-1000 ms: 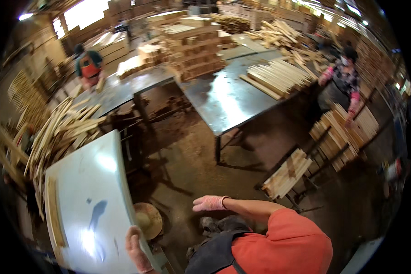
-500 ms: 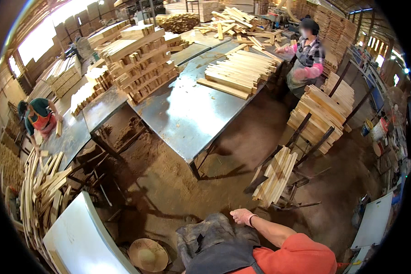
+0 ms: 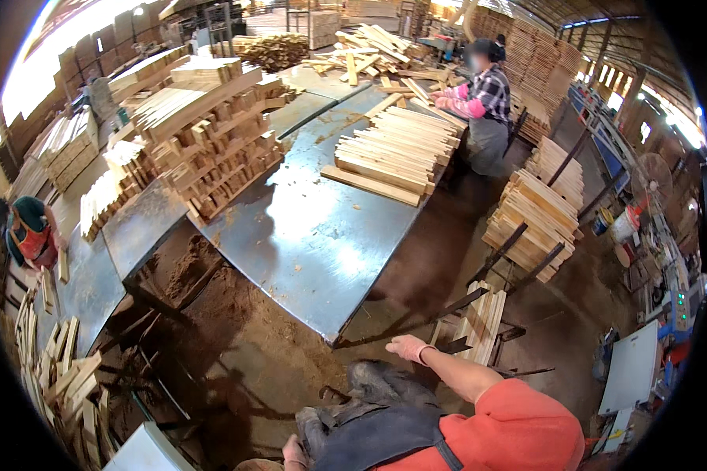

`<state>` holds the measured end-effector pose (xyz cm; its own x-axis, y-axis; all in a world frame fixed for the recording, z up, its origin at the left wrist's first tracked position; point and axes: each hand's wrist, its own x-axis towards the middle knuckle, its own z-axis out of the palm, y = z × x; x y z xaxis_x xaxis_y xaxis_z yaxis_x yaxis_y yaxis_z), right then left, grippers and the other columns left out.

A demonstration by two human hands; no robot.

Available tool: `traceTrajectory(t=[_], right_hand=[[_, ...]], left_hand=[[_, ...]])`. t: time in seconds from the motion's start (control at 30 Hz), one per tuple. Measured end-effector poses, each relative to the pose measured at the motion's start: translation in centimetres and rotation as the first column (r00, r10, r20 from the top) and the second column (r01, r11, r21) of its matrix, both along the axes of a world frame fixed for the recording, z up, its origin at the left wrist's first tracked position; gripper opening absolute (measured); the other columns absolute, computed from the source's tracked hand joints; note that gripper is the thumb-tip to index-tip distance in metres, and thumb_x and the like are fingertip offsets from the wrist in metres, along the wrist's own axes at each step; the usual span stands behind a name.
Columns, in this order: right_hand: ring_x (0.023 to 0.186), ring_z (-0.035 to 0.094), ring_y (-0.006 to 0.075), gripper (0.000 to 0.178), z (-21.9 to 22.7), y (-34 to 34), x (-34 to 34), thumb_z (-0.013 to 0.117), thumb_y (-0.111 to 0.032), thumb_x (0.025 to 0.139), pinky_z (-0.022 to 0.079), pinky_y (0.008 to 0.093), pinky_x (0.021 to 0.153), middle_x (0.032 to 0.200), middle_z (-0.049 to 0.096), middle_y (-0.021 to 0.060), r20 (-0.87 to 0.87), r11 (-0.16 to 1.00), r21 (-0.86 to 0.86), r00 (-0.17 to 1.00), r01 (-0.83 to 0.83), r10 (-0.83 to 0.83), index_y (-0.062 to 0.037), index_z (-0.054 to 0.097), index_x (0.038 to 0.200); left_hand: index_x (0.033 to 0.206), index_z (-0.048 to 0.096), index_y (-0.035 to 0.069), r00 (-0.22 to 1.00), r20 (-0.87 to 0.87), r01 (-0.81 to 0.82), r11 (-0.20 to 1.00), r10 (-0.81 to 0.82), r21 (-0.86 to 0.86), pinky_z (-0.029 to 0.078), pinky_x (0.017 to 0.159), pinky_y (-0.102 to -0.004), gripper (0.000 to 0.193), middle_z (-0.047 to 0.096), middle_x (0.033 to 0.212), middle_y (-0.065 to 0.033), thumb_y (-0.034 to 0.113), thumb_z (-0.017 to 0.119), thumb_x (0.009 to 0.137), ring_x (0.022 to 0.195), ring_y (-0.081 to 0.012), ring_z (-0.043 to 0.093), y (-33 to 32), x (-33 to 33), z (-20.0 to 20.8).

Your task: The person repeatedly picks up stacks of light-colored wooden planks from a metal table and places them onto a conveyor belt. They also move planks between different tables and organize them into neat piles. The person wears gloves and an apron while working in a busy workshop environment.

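Observation:
My right hand (image 3: 408, 348), in a pale pink glove, hangs out in front of me with its fingers loosely curled and nothing visible in them. Just beyond it, pale wood strips (image 3: 481, 320) lie on a dark metal rack (image 3: 454, 345). At the lower edge, partly cut off, my left hand (image 3: 294, 454) is low beside my dark apron (image 3: 377, 439); its fingers are not clear. The rim of a straw hat (image 3: 258, 465) shows next to it. Ahead is a metal-topped table (image 3: 330, 267) bearing a row of wood strips (image 3: 397, 149).
A co-worker (image 3: 487, 102) with pink sleeves stands at the table's far right; another (image 3: 33, 231) bends at the far left. Stacked lumber (image 3: 200, 141) rises left, more boards (image 3: 534, 220) sit right. Loose offcuts (image 3: 63, 377) and a white panel (image 3: 151, 451) are at lower left.
My view has shifted: the table and rack are nearer, and the white panel and hat have slid toward the lower edge. My left hand has come into view. The far co-worker's hands have come together.

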<state>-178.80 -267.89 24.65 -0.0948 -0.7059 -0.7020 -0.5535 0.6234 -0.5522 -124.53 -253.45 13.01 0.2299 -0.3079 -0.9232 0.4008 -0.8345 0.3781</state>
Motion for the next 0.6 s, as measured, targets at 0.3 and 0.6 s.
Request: traceTrajectory(t=[0.3,0.6], right_hand=[[0.135,0.061,0.0390,0.066,1.8,-12.0,-9.8,0.064,-0.049,0.097,0.048,0.0448,0.111,0.142,0.066,0.0253,-0.153,0.986,0.110,0.978,-0.127,0.143,0.0010,0.065,0.141],[0.152,0.046,0.0415,0.090,3.5,-34.5,-38.8,0.073,-0.046,0.096,0.039,0.0451,0.124,0.161,0.048,0.0307,-0.184,0.842,-0.247,0.830,0.480,-0.527,-0.0004,0.036,0.165]], left_hand=[[0.075,0.051,0.020,0.984,-0.047,0.145,0.921,-0.173,-0.360,0.029,0.047,-0.0298,0.034,0.043,0.063,0.0046,0.029,0.064,0.105,0.050,-0.0114,0.038,-30.2,-8.9,9.6],[0.137,0.066,-0.006,0.834,0.331,0.551,0.661,-0.441,-0.510,0.054,0.095,-0.0343,0.050,0.071,0.127,-0.0153,0.026,0.069,0.099,0.109,-0.0221,0.068,-51.6,-39.3,13.3]])
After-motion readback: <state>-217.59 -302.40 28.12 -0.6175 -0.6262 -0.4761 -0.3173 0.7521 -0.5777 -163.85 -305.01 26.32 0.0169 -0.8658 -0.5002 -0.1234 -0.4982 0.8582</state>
